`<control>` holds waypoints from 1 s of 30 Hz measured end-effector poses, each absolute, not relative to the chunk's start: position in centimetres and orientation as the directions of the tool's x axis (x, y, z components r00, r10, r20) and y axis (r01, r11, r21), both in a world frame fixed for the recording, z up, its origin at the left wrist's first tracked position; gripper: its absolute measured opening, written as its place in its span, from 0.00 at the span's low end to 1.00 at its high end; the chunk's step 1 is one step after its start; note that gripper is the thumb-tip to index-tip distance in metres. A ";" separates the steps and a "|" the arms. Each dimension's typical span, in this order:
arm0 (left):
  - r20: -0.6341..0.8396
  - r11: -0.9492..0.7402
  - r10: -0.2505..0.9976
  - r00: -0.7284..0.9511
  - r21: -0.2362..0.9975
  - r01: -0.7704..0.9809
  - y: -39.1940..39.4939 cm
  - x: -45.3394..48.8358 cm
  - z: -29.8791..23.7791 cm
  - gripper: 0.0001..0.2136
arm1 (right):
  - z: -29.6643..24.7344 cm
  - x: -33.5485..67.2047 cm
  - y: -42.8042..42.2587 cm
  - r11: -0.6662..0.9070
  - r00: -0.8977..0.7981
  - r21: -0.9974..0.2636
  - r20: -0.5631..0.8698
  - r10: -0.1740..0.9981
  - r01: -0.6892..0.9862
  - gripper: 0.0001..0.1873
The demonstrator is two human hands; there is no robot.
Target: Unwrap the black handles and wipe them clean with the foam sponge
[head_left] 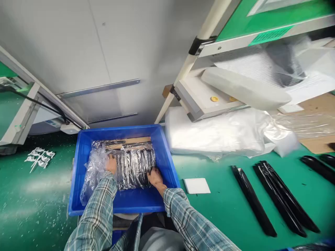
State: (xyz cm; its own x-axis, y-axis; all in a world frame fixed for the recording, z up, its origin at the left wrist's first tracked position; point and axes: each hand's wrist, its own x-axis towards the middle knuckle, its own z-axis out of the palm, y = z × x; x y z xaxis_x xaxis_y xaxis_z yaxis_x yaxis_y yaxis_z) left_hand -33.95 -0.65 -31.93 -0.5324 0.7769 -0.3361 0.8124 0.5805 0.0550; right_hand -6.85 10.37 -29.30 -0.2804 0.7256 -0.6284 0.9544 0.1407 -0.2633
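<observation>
Reaching down into a blue plastic crate (117, 129), both hands lie on a bundle of black bars in clear bubble wrap (134, 165). The bundle sits right under the hands and in front of the person, in the middle of the crate. The black bars seem to run from near to far, but the wrap makes this hard to see. The left hand (110, 164) is on the wrap, a bit farther in, and its fingers point away from the person. The right hand (155, 177) is on the near right part of the bundle, and its fingers curl down. The hands are apart, not pressed together. Neither is clearly spread, and I cannot tell if either one pinches the wrap. The right arm comes in from the right, and the left arm comes in from the left. Both wear checked sleeves (96, 209). Past the hands, a flat tan strip (128, 141) lies in the crate. To the right of the right hand, a white foam square (196, 185) and long black bars (281, 197) lie on a green bench top (214, 167). To the left of the left hand lie small white plastic bits (39, 157).
</observation>
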 end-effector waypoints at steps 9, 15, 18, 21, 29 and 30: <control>-0.224 0.423 0.902 -0.369 0.296 0.856 16.3 -31.1 -37.4 0.23 | -22.7 0.9 6.2 0.376 -0.684 -0.582 -0.684 0.254 0.721 0.39; -0.244 0.482 0.872 -0.425 0.273 0.832 17.8 -29.8 -38.6 0.24 | -22.4 4.7 3.3 0.647 -0.794 -0.517 -0.558 0.241 0.560 0.37; -0.242 0.463 0.881 -0.406 0.266 0.845 17.6 -29.5 -38.3 0.24 | -23.4 5.0 2.0 0.668 -0.823 -0.512 -0.486 0.293 0.540 0.37; -0.235 0.411 0.905 -0.353 0.278 0.868 16.5 -28.5 -37.9 0.24 | -23.3 5.2 0.9 0.658 -0.823 -0.509 -0.449 0.347 0.555 0.36; -0.238 0.133 0.971 -0.036 0.404 0.905 12.6 -18.8 -37.7 0.24 | -21.3 4.8 0.5 0.623 -0.796 -0.518 -0.510 0.326 0.586 0.31; -0.250 0.133 0.968 -0.030 0.409 0.903 12.9 -17.7 -37.9 0.24 | -21.2 4.7 0.4 0.619 -0.794 -0.519 -0.515 0.323 0.589 0.31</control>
